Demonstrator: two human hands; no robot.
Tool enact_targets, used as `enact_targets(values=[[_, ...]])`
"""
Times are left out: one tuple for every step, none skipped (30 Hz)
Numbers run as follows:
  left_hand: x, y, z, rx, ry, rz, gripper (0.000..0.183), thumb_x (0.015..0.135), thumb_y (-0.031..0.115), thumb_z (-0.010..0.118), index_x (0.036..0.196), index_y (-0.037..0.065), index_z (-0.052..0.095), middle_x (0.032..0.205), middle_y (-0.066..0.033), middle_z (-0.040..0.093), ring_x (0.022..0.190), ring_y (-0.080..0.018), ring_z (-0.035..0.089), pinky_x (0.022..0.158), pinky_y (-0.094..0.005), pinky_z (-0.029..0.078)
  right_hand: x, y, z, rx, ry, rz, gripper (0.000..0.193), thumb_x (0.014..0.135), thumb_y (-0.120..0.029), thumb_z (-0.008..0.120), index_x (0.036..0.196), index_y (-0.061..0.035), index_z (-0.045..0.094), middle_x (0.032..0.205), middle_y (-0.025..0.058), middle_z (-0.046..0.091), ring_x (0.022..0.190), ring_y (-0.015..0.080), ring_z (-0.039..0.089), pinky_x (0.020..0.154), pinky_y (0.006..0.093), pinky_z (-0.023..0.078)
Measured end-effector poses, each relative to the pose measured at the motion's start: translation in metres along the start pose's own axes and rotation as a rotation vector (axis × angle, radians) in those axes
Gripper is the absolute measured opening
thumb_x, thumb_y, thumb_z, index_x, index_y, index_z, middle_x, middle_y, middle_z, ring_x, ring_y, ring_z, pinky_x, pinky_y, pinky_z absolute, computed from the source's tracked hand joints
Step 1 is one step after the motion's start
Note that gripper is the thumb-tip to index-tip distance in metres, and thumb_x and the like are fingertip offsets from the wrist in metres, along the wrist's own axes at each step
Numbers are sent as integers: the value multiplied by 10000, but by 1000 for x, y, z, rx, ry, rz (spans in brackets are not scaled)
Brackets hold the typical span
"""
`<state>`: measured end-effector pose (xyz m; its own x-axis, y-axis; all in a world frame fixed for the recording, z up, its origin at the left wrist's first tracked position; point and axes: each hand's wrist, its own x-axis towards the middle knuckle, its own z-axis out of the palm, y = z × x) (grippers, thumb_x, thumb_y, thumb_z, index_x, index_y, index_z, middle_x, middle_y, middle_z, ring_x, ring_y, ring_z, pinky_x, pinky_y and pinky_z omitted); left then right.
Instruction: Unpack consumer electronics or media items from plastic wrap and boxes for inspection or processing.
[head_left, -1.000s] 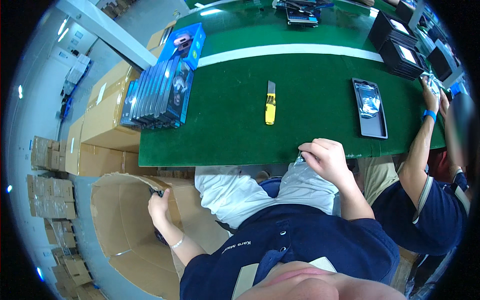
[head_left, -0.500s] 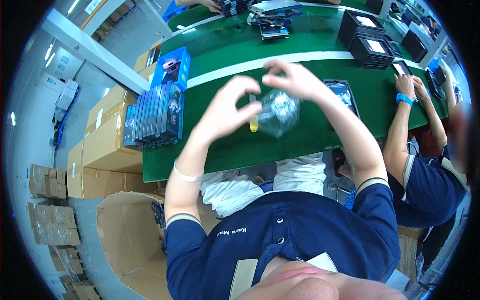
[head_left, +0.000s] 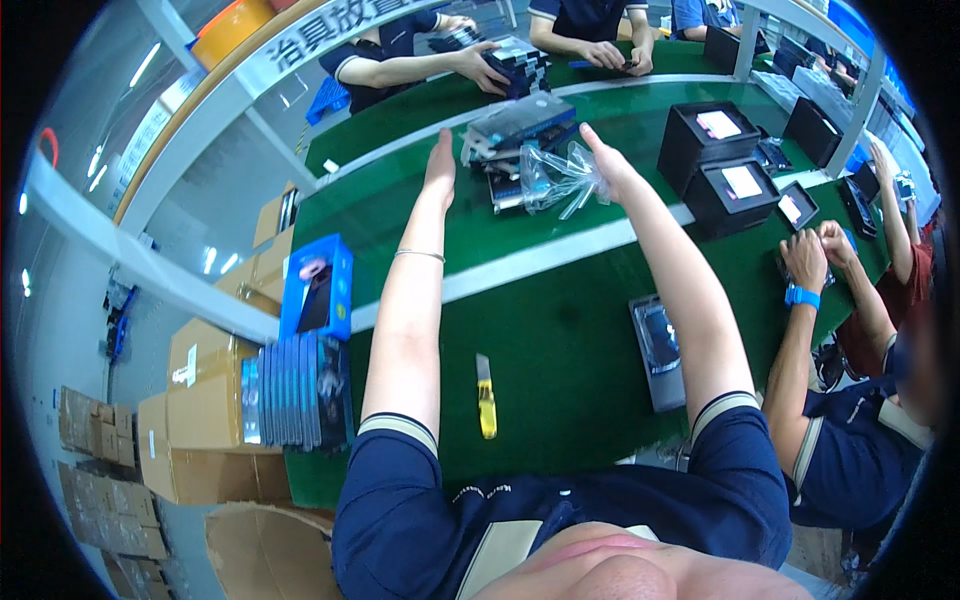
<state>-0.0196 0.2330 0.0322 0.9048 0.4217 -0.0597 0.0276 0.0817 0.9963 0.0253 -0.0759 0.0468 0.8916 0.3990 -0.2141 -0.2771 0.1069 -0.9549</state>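
Both my arms reach far out over the green table. My left hand (head_left: 441,168) holds nothing, its fingers straight and together, just left of a loose pile of flat dark packages (head_left: 520,118). My right hand (head_left: 612,168) is on the pile's right side, fingers stretched out. A crumpled clear plastic bag (head_left: 552,180) is against its palm, in front of the pile; whether the thumb pins it I cannot tell. Nearer to me lies a yellow utility knife (head_left: 486,405), blade pointing away. A dark tray-like box (head_left: 657,352) with a shiny wrapped item inside sits beside my right forearm.
At the left stand a blue bin (head_left: 342,300) and a row of blue packages (head_left: 300,395), with cardboard cartons (head_left: 205,390) beyond. Stacked black boxes (head_left: 690,165) stand right. A co-worker's hands (head_left: 808,252) work at the right; others handle things across the table.
My hands were bent close together around the plastic bag near me. Now both arms are stretched out to the far pile, hands apart, the bag there too. The view has shifted farther across the table.
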Motion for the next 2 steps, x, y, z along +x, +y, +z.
enact_targets(values=[[24,-9,6,-55,-16,-20,964,862,700,386,1487,53,37,1535,-223,72,1421,-363,53,1142,-448,59,8,-4,-3,49,-32,19,991,778,-682,585,1364,80,345,1230,193,520,1041,264,537,914,421,426],[38,-12,12,-110,-27,-42,971,848,720,381,1496,96,15,1542,-208,58,1421,-378,17,1143,-452,47,9,-12,-1,96,-68,40,1014,761,-701,587,1374,66,335,1242,177,522,1036,276,540,930,431,417]])
